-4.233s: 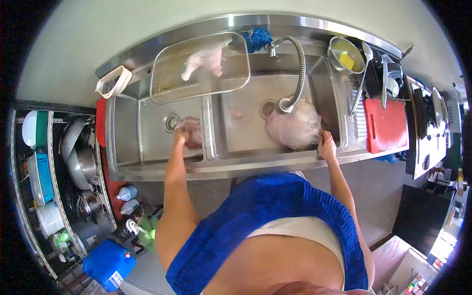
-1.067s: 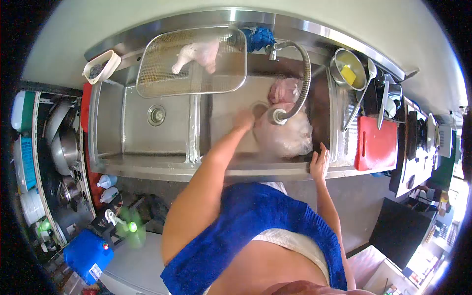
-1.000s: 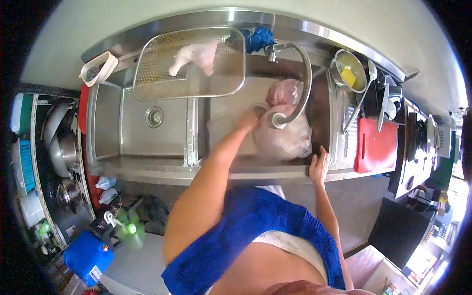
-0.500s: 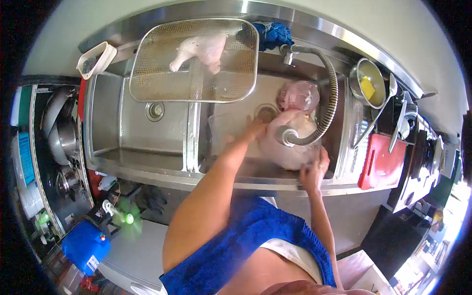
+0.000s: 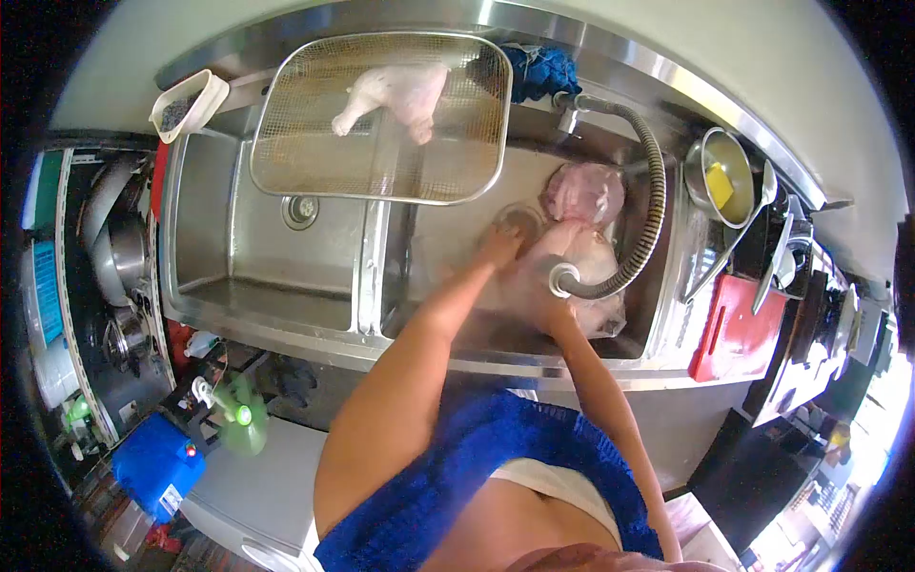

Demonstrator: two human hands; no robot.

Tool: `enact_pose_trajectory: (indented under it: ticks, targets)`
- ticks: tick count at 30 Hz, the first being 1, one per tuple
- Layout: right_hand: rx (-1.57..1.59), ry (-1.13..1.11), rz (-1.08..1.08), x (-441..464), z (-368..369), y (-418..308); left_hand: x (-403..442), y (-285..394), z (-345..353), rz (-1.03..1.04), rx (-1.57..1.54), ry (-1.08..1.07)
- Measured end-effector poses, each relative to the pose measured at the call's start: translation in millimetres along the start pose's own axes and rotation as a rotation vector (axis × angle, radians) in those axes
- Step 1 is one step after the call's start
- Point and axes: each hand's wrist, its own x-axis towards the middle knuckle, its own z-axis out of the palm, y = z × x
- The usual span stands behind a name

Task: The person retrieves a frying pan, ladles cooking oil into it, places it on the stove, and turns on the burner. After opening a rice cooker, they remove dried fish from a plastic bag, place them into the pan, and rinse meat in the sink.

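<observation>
In the right sink basin, my left hand reaches down by the round drain, its fingers somewhat blurred but apart. My right hand is beside the pale raw chicken, just below the faucet head; its fingers are hidden. Clear plastic shows at the chicken's lower edge. Behind it lies a pink, shiny bundle of raw meat that looks bagged. A raw chicken leg lies in a wire mesh basket spanning the two basins.
A flexible hose faucet arches over the right basin. On the right are a metal bowl with a yellow sponge, a ladle and a red cutting board. A blue cloth sits behind the sink.
My right hand has moved left from the chicken's right side to beneath the faucet head. My left hand stays near the drain. The view has shifted slightly.
</observation>
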Motion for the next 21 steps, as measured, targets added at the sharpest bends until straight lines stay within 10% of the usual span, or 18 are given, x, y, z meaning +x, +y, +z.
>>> enact_pose_trajectory:
  ticks: [8,11,17,21]
  targets:
    - [0.249,0.239,0.235,-18.6,-4.1,-13.8,2.1,10.8,-2.2,-0.062,0.137,0.365]
    - [0.061,0.045,0.173,-15.1,4.5,-1.2,13.6,8.0,-12.0,-0.003,0.478,-0.259]
    - [-0.227,-0.199,0.046,-13.6,16.2,4.0,34.5,-25.8,36.2,0.021,0.443,0.069]
    - [-0.391,0.032,-0.041,-15.7,52.9,20.9,42.2,-36.2,44.2,0.106,0.454,0.319]
